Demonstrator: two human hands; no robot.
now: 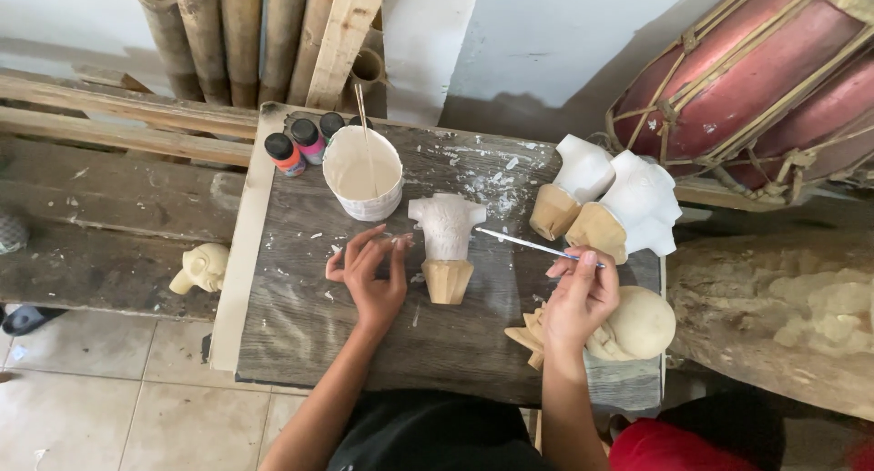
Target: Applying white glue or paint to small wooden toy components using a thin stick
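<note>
One carving: small wooden figure (pixel 447 243), white-primed top, bare tan base, mid-worktop (pixel 300 325).
Right hand (pixel 580 298): fingers pinch thin brush (pixel 533 244), tip touching the figure.
Left hand (pixel 370 273): fingers spread, beside the figure.
Back edge: cup of white paint (pixel 364 172).

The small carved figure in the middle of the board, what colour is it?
The carved figure is white on its upper part and bare pale wood at the base, seen clearly in the head view.

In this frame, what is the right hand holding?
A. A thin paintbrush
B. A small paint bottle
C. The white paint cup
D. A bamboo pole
A: the right hand grips a thin paintbrush whose tip points at the white-painted carved wooden figure.
</note>
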